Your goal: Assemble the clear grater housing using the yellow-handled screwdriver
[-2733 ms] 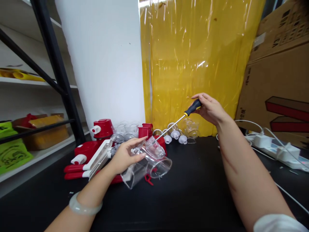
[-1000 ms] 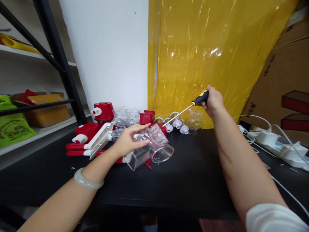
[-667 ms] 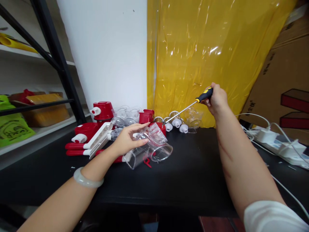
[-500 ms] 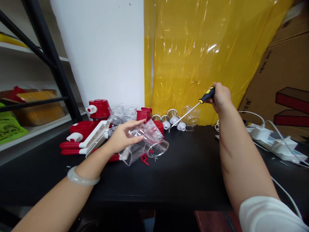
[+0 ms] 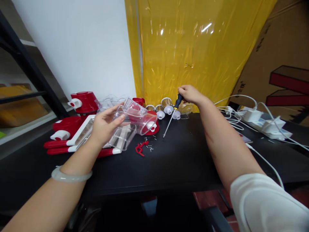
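My left hand (image 5: 103, 125) grips a clear plastic housing (image 5: 142, 120) with its fingers and thumb, holding it above the table. My right hand (image 5: 189, 94) is closed round the dark handle of a screwdriver (image 5: 171, 121), whose tip points down close to the tabletop. Below the housing lie small red plastic pieces (image 5: 140, 149), with several small screws (image 5: 150, 148) beside them. Behind the housing is a round red part with a white knob (image 5: 152, 126). Several metal drums with white ends (image 5: 167, 104) stand behind the screwdriver.
Red machine bodies (image 5: 84, 101) and red-and-white handles (image 5: 58, 144) occupy the left of the black table (image 5: 169, 167). White power strips (image 5: 265, 120) with cables lie at the right. A yellow plastic sheet (image 5: 193, 48) hangs behind.
My right hand has moved left and the screwdriver now points more steeply down. The clear housing has turned and shifted left in my left hand. The camera view has shifted too.
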Action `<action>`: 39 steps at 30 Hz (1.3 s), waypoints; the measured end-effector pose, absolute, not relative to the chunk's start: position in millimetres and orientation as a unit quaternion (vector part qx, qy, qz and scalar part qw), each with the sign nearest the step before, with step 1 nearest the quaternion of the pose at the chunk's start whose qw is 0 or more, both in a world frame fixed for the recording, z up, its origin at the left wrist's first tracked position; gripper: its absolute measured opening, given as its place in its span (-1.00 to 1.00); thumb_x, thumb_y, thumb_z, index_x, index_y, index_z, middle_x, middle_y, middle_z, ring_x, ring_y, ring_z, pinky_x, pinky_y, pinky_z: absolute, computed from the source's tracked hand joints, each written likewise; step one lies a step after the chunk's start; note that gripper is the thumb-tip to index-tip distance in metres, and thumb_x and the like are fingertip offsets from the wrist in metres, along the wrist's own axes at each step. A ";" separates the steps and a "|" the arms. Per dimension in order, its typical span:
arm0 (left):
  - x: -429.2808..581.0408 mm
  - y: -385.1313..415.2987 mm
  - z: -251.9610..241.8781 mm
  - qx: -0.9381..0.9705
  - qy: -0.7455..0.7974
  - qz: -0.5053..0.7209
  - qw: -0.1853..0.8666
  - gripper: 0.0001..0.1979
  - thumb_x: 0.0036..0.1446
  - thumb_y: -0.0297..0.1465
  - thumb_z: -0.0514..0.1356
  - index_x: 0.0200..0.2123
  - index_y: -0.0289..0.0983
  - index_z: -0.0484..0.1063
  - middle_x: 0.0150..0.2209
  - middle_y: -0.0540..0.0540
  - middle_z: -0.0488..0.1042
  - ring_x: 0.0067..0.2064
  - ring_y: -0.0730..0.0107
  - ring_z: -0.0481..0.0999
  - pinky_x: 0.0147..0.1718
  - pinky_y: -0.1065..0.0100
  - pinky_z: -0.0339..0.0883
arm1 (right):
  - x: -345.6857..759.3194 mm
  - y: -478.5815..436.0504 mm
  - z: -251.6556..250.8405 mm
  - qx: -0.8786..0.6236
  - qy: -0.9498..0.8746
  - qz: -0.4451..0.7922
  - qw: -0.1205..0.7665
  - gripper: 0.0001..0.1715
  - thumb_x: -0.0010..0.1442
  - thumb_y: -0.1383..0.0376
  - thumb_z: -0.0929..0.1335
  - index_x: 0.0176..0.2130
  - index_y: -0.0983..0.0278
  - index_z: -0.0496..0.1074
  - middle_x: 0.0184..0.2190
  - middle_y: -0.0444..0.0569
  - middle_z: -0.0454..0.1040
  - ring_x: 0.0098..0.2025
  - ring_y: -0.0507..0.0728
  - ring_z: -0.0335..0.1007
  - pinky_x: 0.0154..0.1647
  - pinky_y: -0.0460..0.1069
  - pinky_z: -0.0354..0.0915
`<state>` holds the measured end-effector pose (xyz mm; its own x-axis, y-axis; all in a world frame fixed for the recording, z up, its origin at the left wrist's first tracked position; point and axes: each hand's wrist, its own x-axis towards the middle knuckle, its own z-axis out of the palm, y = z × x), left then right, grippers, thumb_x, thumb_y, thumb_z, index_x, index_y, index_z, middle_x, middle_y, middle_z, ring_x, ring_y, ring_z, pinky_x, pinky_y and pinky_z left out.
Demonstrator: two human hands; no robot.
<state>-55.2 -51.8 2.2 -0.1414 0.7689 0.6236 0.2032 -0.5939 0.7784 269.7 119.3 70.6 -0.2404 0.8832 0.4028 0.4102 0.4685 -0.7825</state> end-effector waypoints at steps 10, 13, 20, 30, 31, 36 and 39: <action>-53.1 -51.7 3.0 0.590 0.390 0.666 0.238 -0.38 -0.08 -0.18 0.48 0.08 -0.20 0.56 0.15 -0.20 0.49 0.07 -0.07 0.54 -0.25 0.11 0.69 | 268.4 115.1 74.0 -0.429 -0.722 0.286 0.461 -0.60 0.28 0.19 0.37 -0.52 0.22 0.22 -0.79 -0.24 0.18 -0.78 -0.06 0.08 -0.74 -0.15 0.14; -53.9 -50.6 2.6 0.591 0.391 0.665 0.234 -0.38 -0.07 -0.18 0.48 0.09 -0.21 0.55 0.11 -0.20 0.51 0.04 -0.06 0.56 -0.25 0.07 0.69 | 264.1 114.1 74.6 -0.423 -0.722 0.278 0.471 -0.60 0.29 0.15 0.37 -0.50 0.22 0.22 -0.80 -0.24 0.17 -0.79 -0.06 0.08 -0.76 -0.17 0.10; -53.9 -50.7 1.8 0.600 0.395 0.657 0.228 -0.38 -0.05 -0.16 0.47 0.10 -0.20 0.54 0.11 -0.20 0.50 0.07 -0.08 0.55 -0.22 0.05 0.68 | 253.2 114.0 70.0 -0.426 -0.743 0.251 0.452 -0.57 0.31 0.05 0.34 -0.48 0.22 0.23 -0.82 -0.24 0.17 -0.80 -0.04 0.10 -0.75 -0.15 0.05; -51.9 -46.3 0.8 0.588 0.371 0.687 0.212 -0.43 -0.11 -0.14 0.50 -0.02 -0.21 0.58 -0.04 -0.19 0.55 -0.04 -0.02 0.59 -0.32 0.08 0.69 | 263.2 111.9 78.2 -0.438 -0.713 0.273 0.474 -0.60 0.30 0.05 0.33 -0.45 0.21 0.24 -0.80 -0.24 0.18 -0.78 -0.02 0.12 -0.71 -0.14 0.15; -50.7 -45.8 -0.2 0.582 0.369 0.696 0.203 -0.46 -0.10 -0.13 0.49 -0.04 -0.21 0.58 -0.06 -0.19 0.55 -0.05 0.01 0.60 -0.31 0.09 0.69 | 267.5 111.4 81.2 -0.437 -0.705 0.277 0.485 -0.62 0.30 0.06 0.32 -0.45 0.21 0.24 -0.80 -0.25 0.17 -0.78 -0.02 0.12 -0.71 -0.14 0.17; -31.6 -45.7 -9.7 0.542 0.350 0.730 0.224 -0.51 -0.06 -0.06 0.47 -0.14 -0.16 0.45 -0.13 -0.12 0.51 -0.09 0.12 0.60 -0.35 0.20 0.67 | 297.8 103.5 99.9 -0.408 -0.654 0.311 0.556 -0.67 0.27 0.09 0.31 -0.44 0.19 0.23 -0.79 -0.29 0.11 -0.80 -0.05 0.02 -0.68 -0.11 0.26; -4.5 -47.8 -16.6 0.547 0.367 0.712 0.245 -0.43 -0.08 -0.08 0.47 -0.09 -0.18 0.36 -0.02 -0.14 0.46 -0.03 0.13 0.60 -0.25 0.18 0.65 | 317.4 90.9 112.7 -0.383 -0.626 0.326 0.596 -0.68 0.26 0.09 0.30 -0.45 0.19 0.24 -0.78 -0.29 0.10 -0.80 -0.05 -0.01 -0.67 -0.09 0.29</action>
<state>-4.5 -47.8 -16.6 -0.2823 0.7494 0.5990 0.0523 -0.6114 0.7896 317.4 90.9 112.7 0.0045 0.8675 0.4974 0.0908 0.4950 -0.8641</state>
